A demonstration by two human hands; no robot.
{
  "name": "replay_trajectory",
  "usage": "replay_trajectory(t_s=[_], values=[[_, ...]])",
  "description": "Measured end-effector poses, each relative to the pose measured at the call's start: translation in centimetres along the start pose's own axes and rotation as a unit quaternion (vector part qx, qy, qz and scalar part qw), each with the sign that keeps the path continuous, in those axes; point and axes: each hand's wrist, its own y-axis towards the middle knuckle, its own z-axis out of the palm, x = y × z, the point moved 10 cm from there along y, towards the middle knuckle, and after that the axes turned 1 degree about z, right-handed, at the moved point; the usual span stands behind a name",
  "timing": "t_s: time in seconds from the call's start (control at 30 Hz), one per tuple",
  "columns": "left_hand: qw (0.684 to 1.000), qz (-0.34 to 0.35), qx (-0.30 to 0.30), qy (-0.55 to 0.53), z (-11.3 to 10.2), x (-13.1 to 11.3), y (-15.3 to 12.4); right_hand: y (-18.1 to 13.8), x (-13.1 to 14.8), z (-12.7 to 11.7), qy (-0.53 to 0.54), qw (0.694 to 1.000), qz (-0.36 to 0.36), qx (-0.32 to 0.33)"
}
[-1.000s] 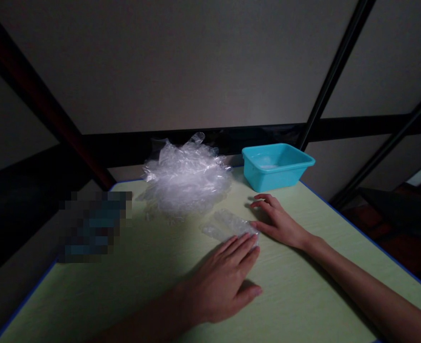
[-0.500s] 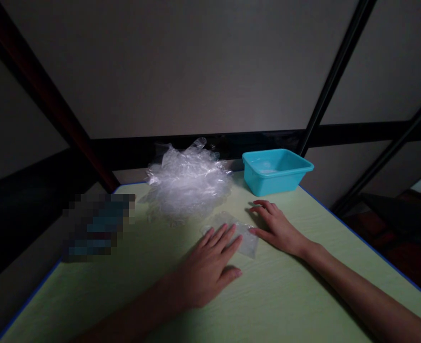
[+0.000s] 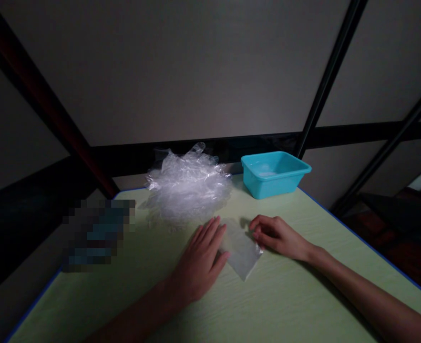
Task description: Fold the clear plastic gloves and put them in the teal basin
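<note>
A flat piece of clear plastic film lies on the pale green table between my hands. My left hand lies flat with fingers stretched out, its fingertips on the film's left edge. My right hand rests on the film's right edge with its fingers curled and pressed down on it. Behind my hands sits a heap of crumpled clear plastic gloves or film.
A turquoise plastic tub stands at the table's far right corner. A blurred-out patch covers something at the table's left edge. Dark bars and a grey wall rise behind the table. The room is dim.
My left hand has slid forward and left along the film, which now lies flatter and turned. My right hand's fingers have curled in at the film's right edge.
</note>
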Motion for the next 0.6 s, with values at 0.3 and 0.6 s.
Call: replay_trajectory(t_s=[0.3,0.6], values=[[1.0,0.012,-0.003,-0.026,-0.1,-0.7,-0.2,-0.6,2.2,1.6,-0.079,0.992,-0.083,0.044],[0.999,0.037,0.032,0.001,0.7,-1.1,0.0,-1.1,3.6,2.7,-0.164,0.972,-0.147,0.085]])
